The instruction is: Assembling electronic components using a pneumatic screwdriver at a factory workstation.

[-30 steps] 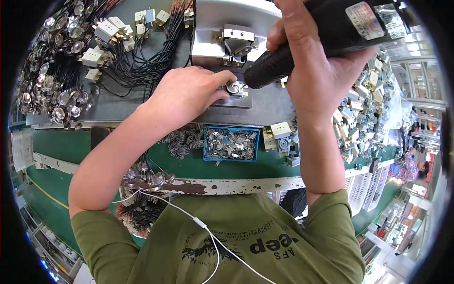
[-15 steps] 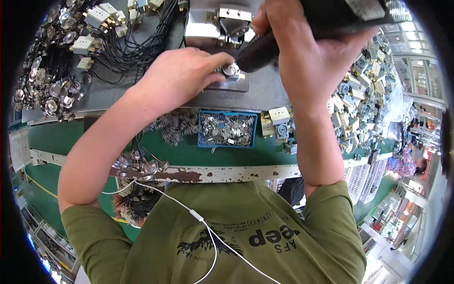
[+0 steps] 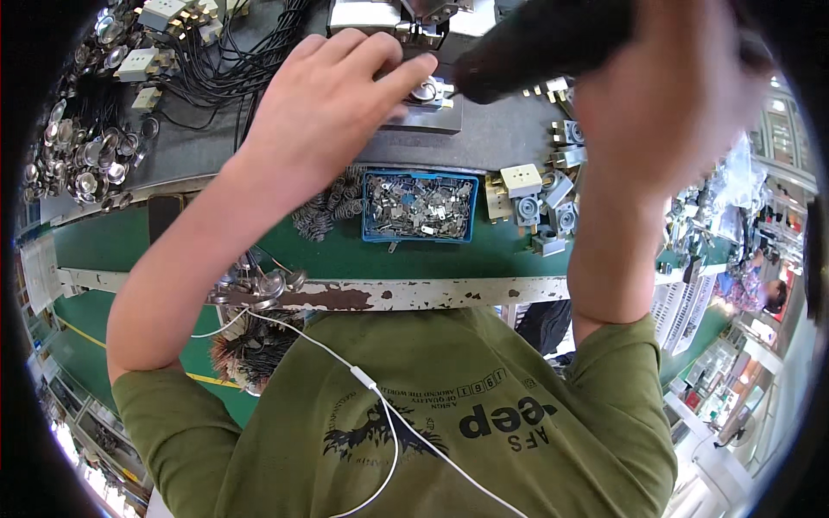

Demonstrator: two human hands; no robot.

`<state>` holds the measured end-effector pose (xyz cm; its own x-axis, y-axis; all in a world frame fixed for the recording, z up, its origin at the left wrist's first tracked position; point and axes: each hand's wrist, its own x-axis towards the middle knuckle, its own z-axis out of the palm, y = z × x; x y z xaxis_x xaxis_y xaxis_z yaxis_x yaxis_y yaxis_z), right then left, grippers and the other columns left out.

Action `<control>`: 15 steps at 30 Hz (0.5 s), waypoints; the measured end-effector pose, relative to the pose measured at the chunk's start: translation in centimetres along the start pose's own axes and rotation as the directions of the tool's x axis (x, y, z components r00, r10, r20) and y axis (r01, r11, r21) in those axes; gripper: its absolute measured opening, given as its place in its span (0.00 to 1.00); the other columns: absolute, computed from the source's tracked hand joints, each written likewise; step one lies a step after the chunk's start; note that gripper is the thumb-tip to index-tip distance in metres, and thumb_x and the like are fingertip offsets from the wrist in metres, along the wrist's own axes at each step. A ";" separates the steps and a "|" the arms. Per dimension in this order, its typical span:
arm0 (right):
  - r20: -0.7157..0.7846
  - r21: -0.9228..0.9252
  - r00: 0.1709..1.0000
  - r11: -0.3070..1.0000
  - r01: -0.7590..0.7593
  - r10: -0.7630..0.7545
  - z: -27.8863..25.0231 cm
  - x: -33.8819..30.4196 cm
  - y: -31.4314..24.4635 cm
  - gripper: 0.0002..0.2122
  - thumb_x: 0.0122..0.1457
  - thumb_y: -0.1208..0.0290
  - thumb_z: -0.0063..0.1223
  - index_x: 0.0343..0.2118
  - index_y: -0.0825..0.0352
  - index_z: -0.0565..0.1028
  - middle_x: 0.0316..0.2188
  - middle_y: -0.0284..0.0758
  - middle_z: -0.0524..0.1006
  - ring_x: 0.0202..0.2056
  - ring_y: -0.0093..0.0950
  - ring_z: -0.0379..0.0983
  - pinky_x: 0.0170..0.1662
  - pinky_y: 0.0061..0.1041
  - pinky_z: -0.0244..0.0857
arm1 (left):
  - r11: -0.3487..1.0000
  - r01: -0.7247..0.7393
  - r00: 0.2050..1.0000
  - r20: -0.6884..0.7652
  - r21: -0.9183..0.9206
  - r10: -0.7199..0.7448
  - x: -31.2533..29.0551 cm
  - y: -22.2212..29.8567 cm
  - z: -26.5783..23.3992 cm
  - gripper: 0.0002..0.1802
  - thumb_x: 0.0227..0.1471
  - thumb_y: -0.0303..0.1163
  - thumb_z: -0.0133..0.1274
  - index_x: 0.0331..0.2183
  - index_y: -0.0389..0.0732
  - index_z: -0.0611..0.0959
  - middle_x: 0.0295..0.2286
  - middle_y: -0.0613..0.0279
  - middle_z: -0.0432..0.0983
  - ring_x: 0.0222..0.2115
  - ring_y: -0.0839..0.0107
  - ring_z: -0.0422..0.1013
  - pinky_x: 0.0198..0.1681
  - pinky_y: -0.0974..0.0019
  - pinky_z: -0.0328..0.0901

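Observation:
My left hand (image 3: 324,116) is beside a small part with a round, shiny metal top (image 3: 424,90). Its index finger and thumb are apart at the part's left side; whether they touch it is hard to tell. That part sits on a grey metal block (image 3: 432,119) on the bench. My right hand (image 3: 635,121), smeared by motion, is wrapped round a black hand-held power tool (image 3: 544,47). The tool's tapered nose points left, just right of the part. Much of its body is hidden by the hand or cut off at the upper edge.
A blue tray (image 3: 366,211) of small metal tabs stands nearer me, with springs (image 3: 319,216) to its left. Plug units (image 3: 522,180) lie to its right. Black cables (image 3: 216,78) and round metal pieces (image 3: 95,164) crowd the left. Metal fixture (image 3: 367,15) stands behind the block.
The power tool and my right hand have moved right, away from the part. My left finger and thumb have come apart from their pinch at the part. The whole view has shifted slightly.

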<state>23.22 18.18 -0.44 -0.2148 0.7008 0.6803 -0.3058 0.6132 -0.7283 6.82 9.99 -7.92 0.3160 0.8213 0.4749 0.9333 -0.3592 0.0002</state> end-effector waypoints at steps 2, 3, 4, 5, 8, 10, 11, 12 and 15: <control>-0.010 -0.029 1.000 0.999 -0.012 0.012 -1.4 -0.1 -0.8 0.19 0.59 0.83 0.63 0.50 0.70 0.66 0.33 0.38 0.79 0.31 0.23 0.80 0.31 0.22 0.76 | 0.996 -0.056 0.995 0.079 -0.062 0.061 -0.3 1.7 -0.5 0.15 0.49 0.37 0.61 0.41 0.49 0.82 0.34 0.65 0.75 0.40 0.69 0.73 0.43 0.62 0.68; -0.010 -0.032 1.000 0.999 -0.016 0.016 -2.0 0.3 -0.5 0.19 0.59 0.82 0.63 0.49 0.70 0.66 0.33 0.38 0.79 0.31 0.23 0.79 0.31 0.22 0.76 | 0.989 -0.093 0.981 0.157 -0.111 0.110 -0.5 2.9 -1.0 0.13 0.46 0.35 0.61 0.37 0.48 0.82 0.34 0.67 0.73 0.40 0.70 0.71 0.44 0.63 0.66; -0.009 -0.034 1.000 0.999 -0.018 0.017 -1.8 0.7 -0.2 0.18 0.59 0.82 0.63 0.49 0.70 0.66 0.33 0.38 0.79 0.30 0.23 0.79 0.30 0.22 0.76 | 0.979 -0.151 0.952 0.247 -0.141 0.182 -0.8 4.2 -0.9 0.07 0.43 0.32 0.60 0.30 0.48 0.82 0.31 0.68 0.72 0.38 0.69 0.71 0.43 0.63 0.65; -0.002 -0.034 1.000 0.999 -0.016 0.016 -1.6 1.0 0.2 0.18 0.60 0.82 0.63 0.49 0.70 0.67 0.33 0.38 0.79 0.30 0.23 0.79 0.30 0.22 0.76 | 0.967 -0.186 0.929 0.290 -0.177 0.232 -1.4 4.8 -0.1 0.05 0.43 0.33 0.59 0.28 0.48 0.82 0.30 0.68 0.72 0.37 0.69 0.70 0.41 0.65 0.64; 0.024 -0.026 1.000 1.000 0.011 -0.011 -0.1 1.4 -0.7 0.16 0.60 0.81 0.62 0.48 0.70 0.68 0.32 0.37 0.79 0.29 0.23 0.79 0.29 0.22 0.76 | 0.959 -0.220 0.916 0.301 -0.179 0.266 -2.5 6.2 1.0 0.02 0.42 0.33 0.58 0.24 0.49 0.83 0.28 0.68 0.70 0.36 0.70 0.69 0.39 0.66 0.62; 0.041 -0.016 0.999 0.999 0.031 -0.031 -0.6 1.8 -1.7 0.16 0.60 0.80 0.62 0.47 0.70 0.68 0.31 0.37 0.79 0.28 0.23 0.79 0.29 0.22 0.75 | 0.965 -0.218 0.927 0.276 -0.146 0.252 -3.1 6.6 1.0 0.02 0.42 0.34 0.58 0.22 0.49 0.82 0.27 0.69 0.70 0.35 0.70 0.69 0.37 0.67 0.62; 0.040 -0.024 0.998 0.999 0.049 -0.048 -1.7 2.1 -2.7 0.15 0.61 0.80 0.62 0.47 0.70 0.69 0.31 0.37 0.79 0.28 0.23 0.79 0.29 0.21 0.75 | 0.956 -0.263 0.918 0.272 -0.128 0.289 -2.9 6.7 0.9 0.02 0.42 0.34 0.57 0.22 0.49 0.82 0.27 0.69 0.70 0.35 0.70 0.68 0.37 0.66 0.61; 0.042 -0.025 0.997 0.998 0.059 -0.058 -2.2 2.3 -2.9 0.15 0.61 0.79 0.62 0.47 0.70 0.69 0.31 0.37 0.79 0.28 0.23 0.79 0.29 0.21 0.75 | 0.948 -0.298 0.907 0.277 -0.108 0.316 -2.7 6.6 0.8 0.03 0.42 0.35 0.57 0.21 0.49 0.82 0.26 0.70 0.70 0.34 0.70 0.67 0.36 0.66 0.60; 0.035 -0.031 0.996 0.996 0.088 -0.087 -2.1 3.4 -2.9 0.13 0.61 0.78 0.62 0.46 0.70 0.70 0.30 0.37 0.79 0.27 0.22 0.78 0.28 0.21 0.75 | 0.951 -0.233 0.911 0.297 -0.203 0.286 -2.3 6.6 -0.1 0.05 0.44 0.34 0.56 0.27 0.46 0.82 0.25 0.68 0.72 0.33 0.69 0.71 0.37 0.66 0.62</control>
<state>25.31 19.56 3.83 -0.2193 0.6320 0.7433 -0.2944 0.6835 -0.6680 12.21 5.69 -8.94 0.6057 0.7770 0.1716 0.7794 -0.6227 0.0688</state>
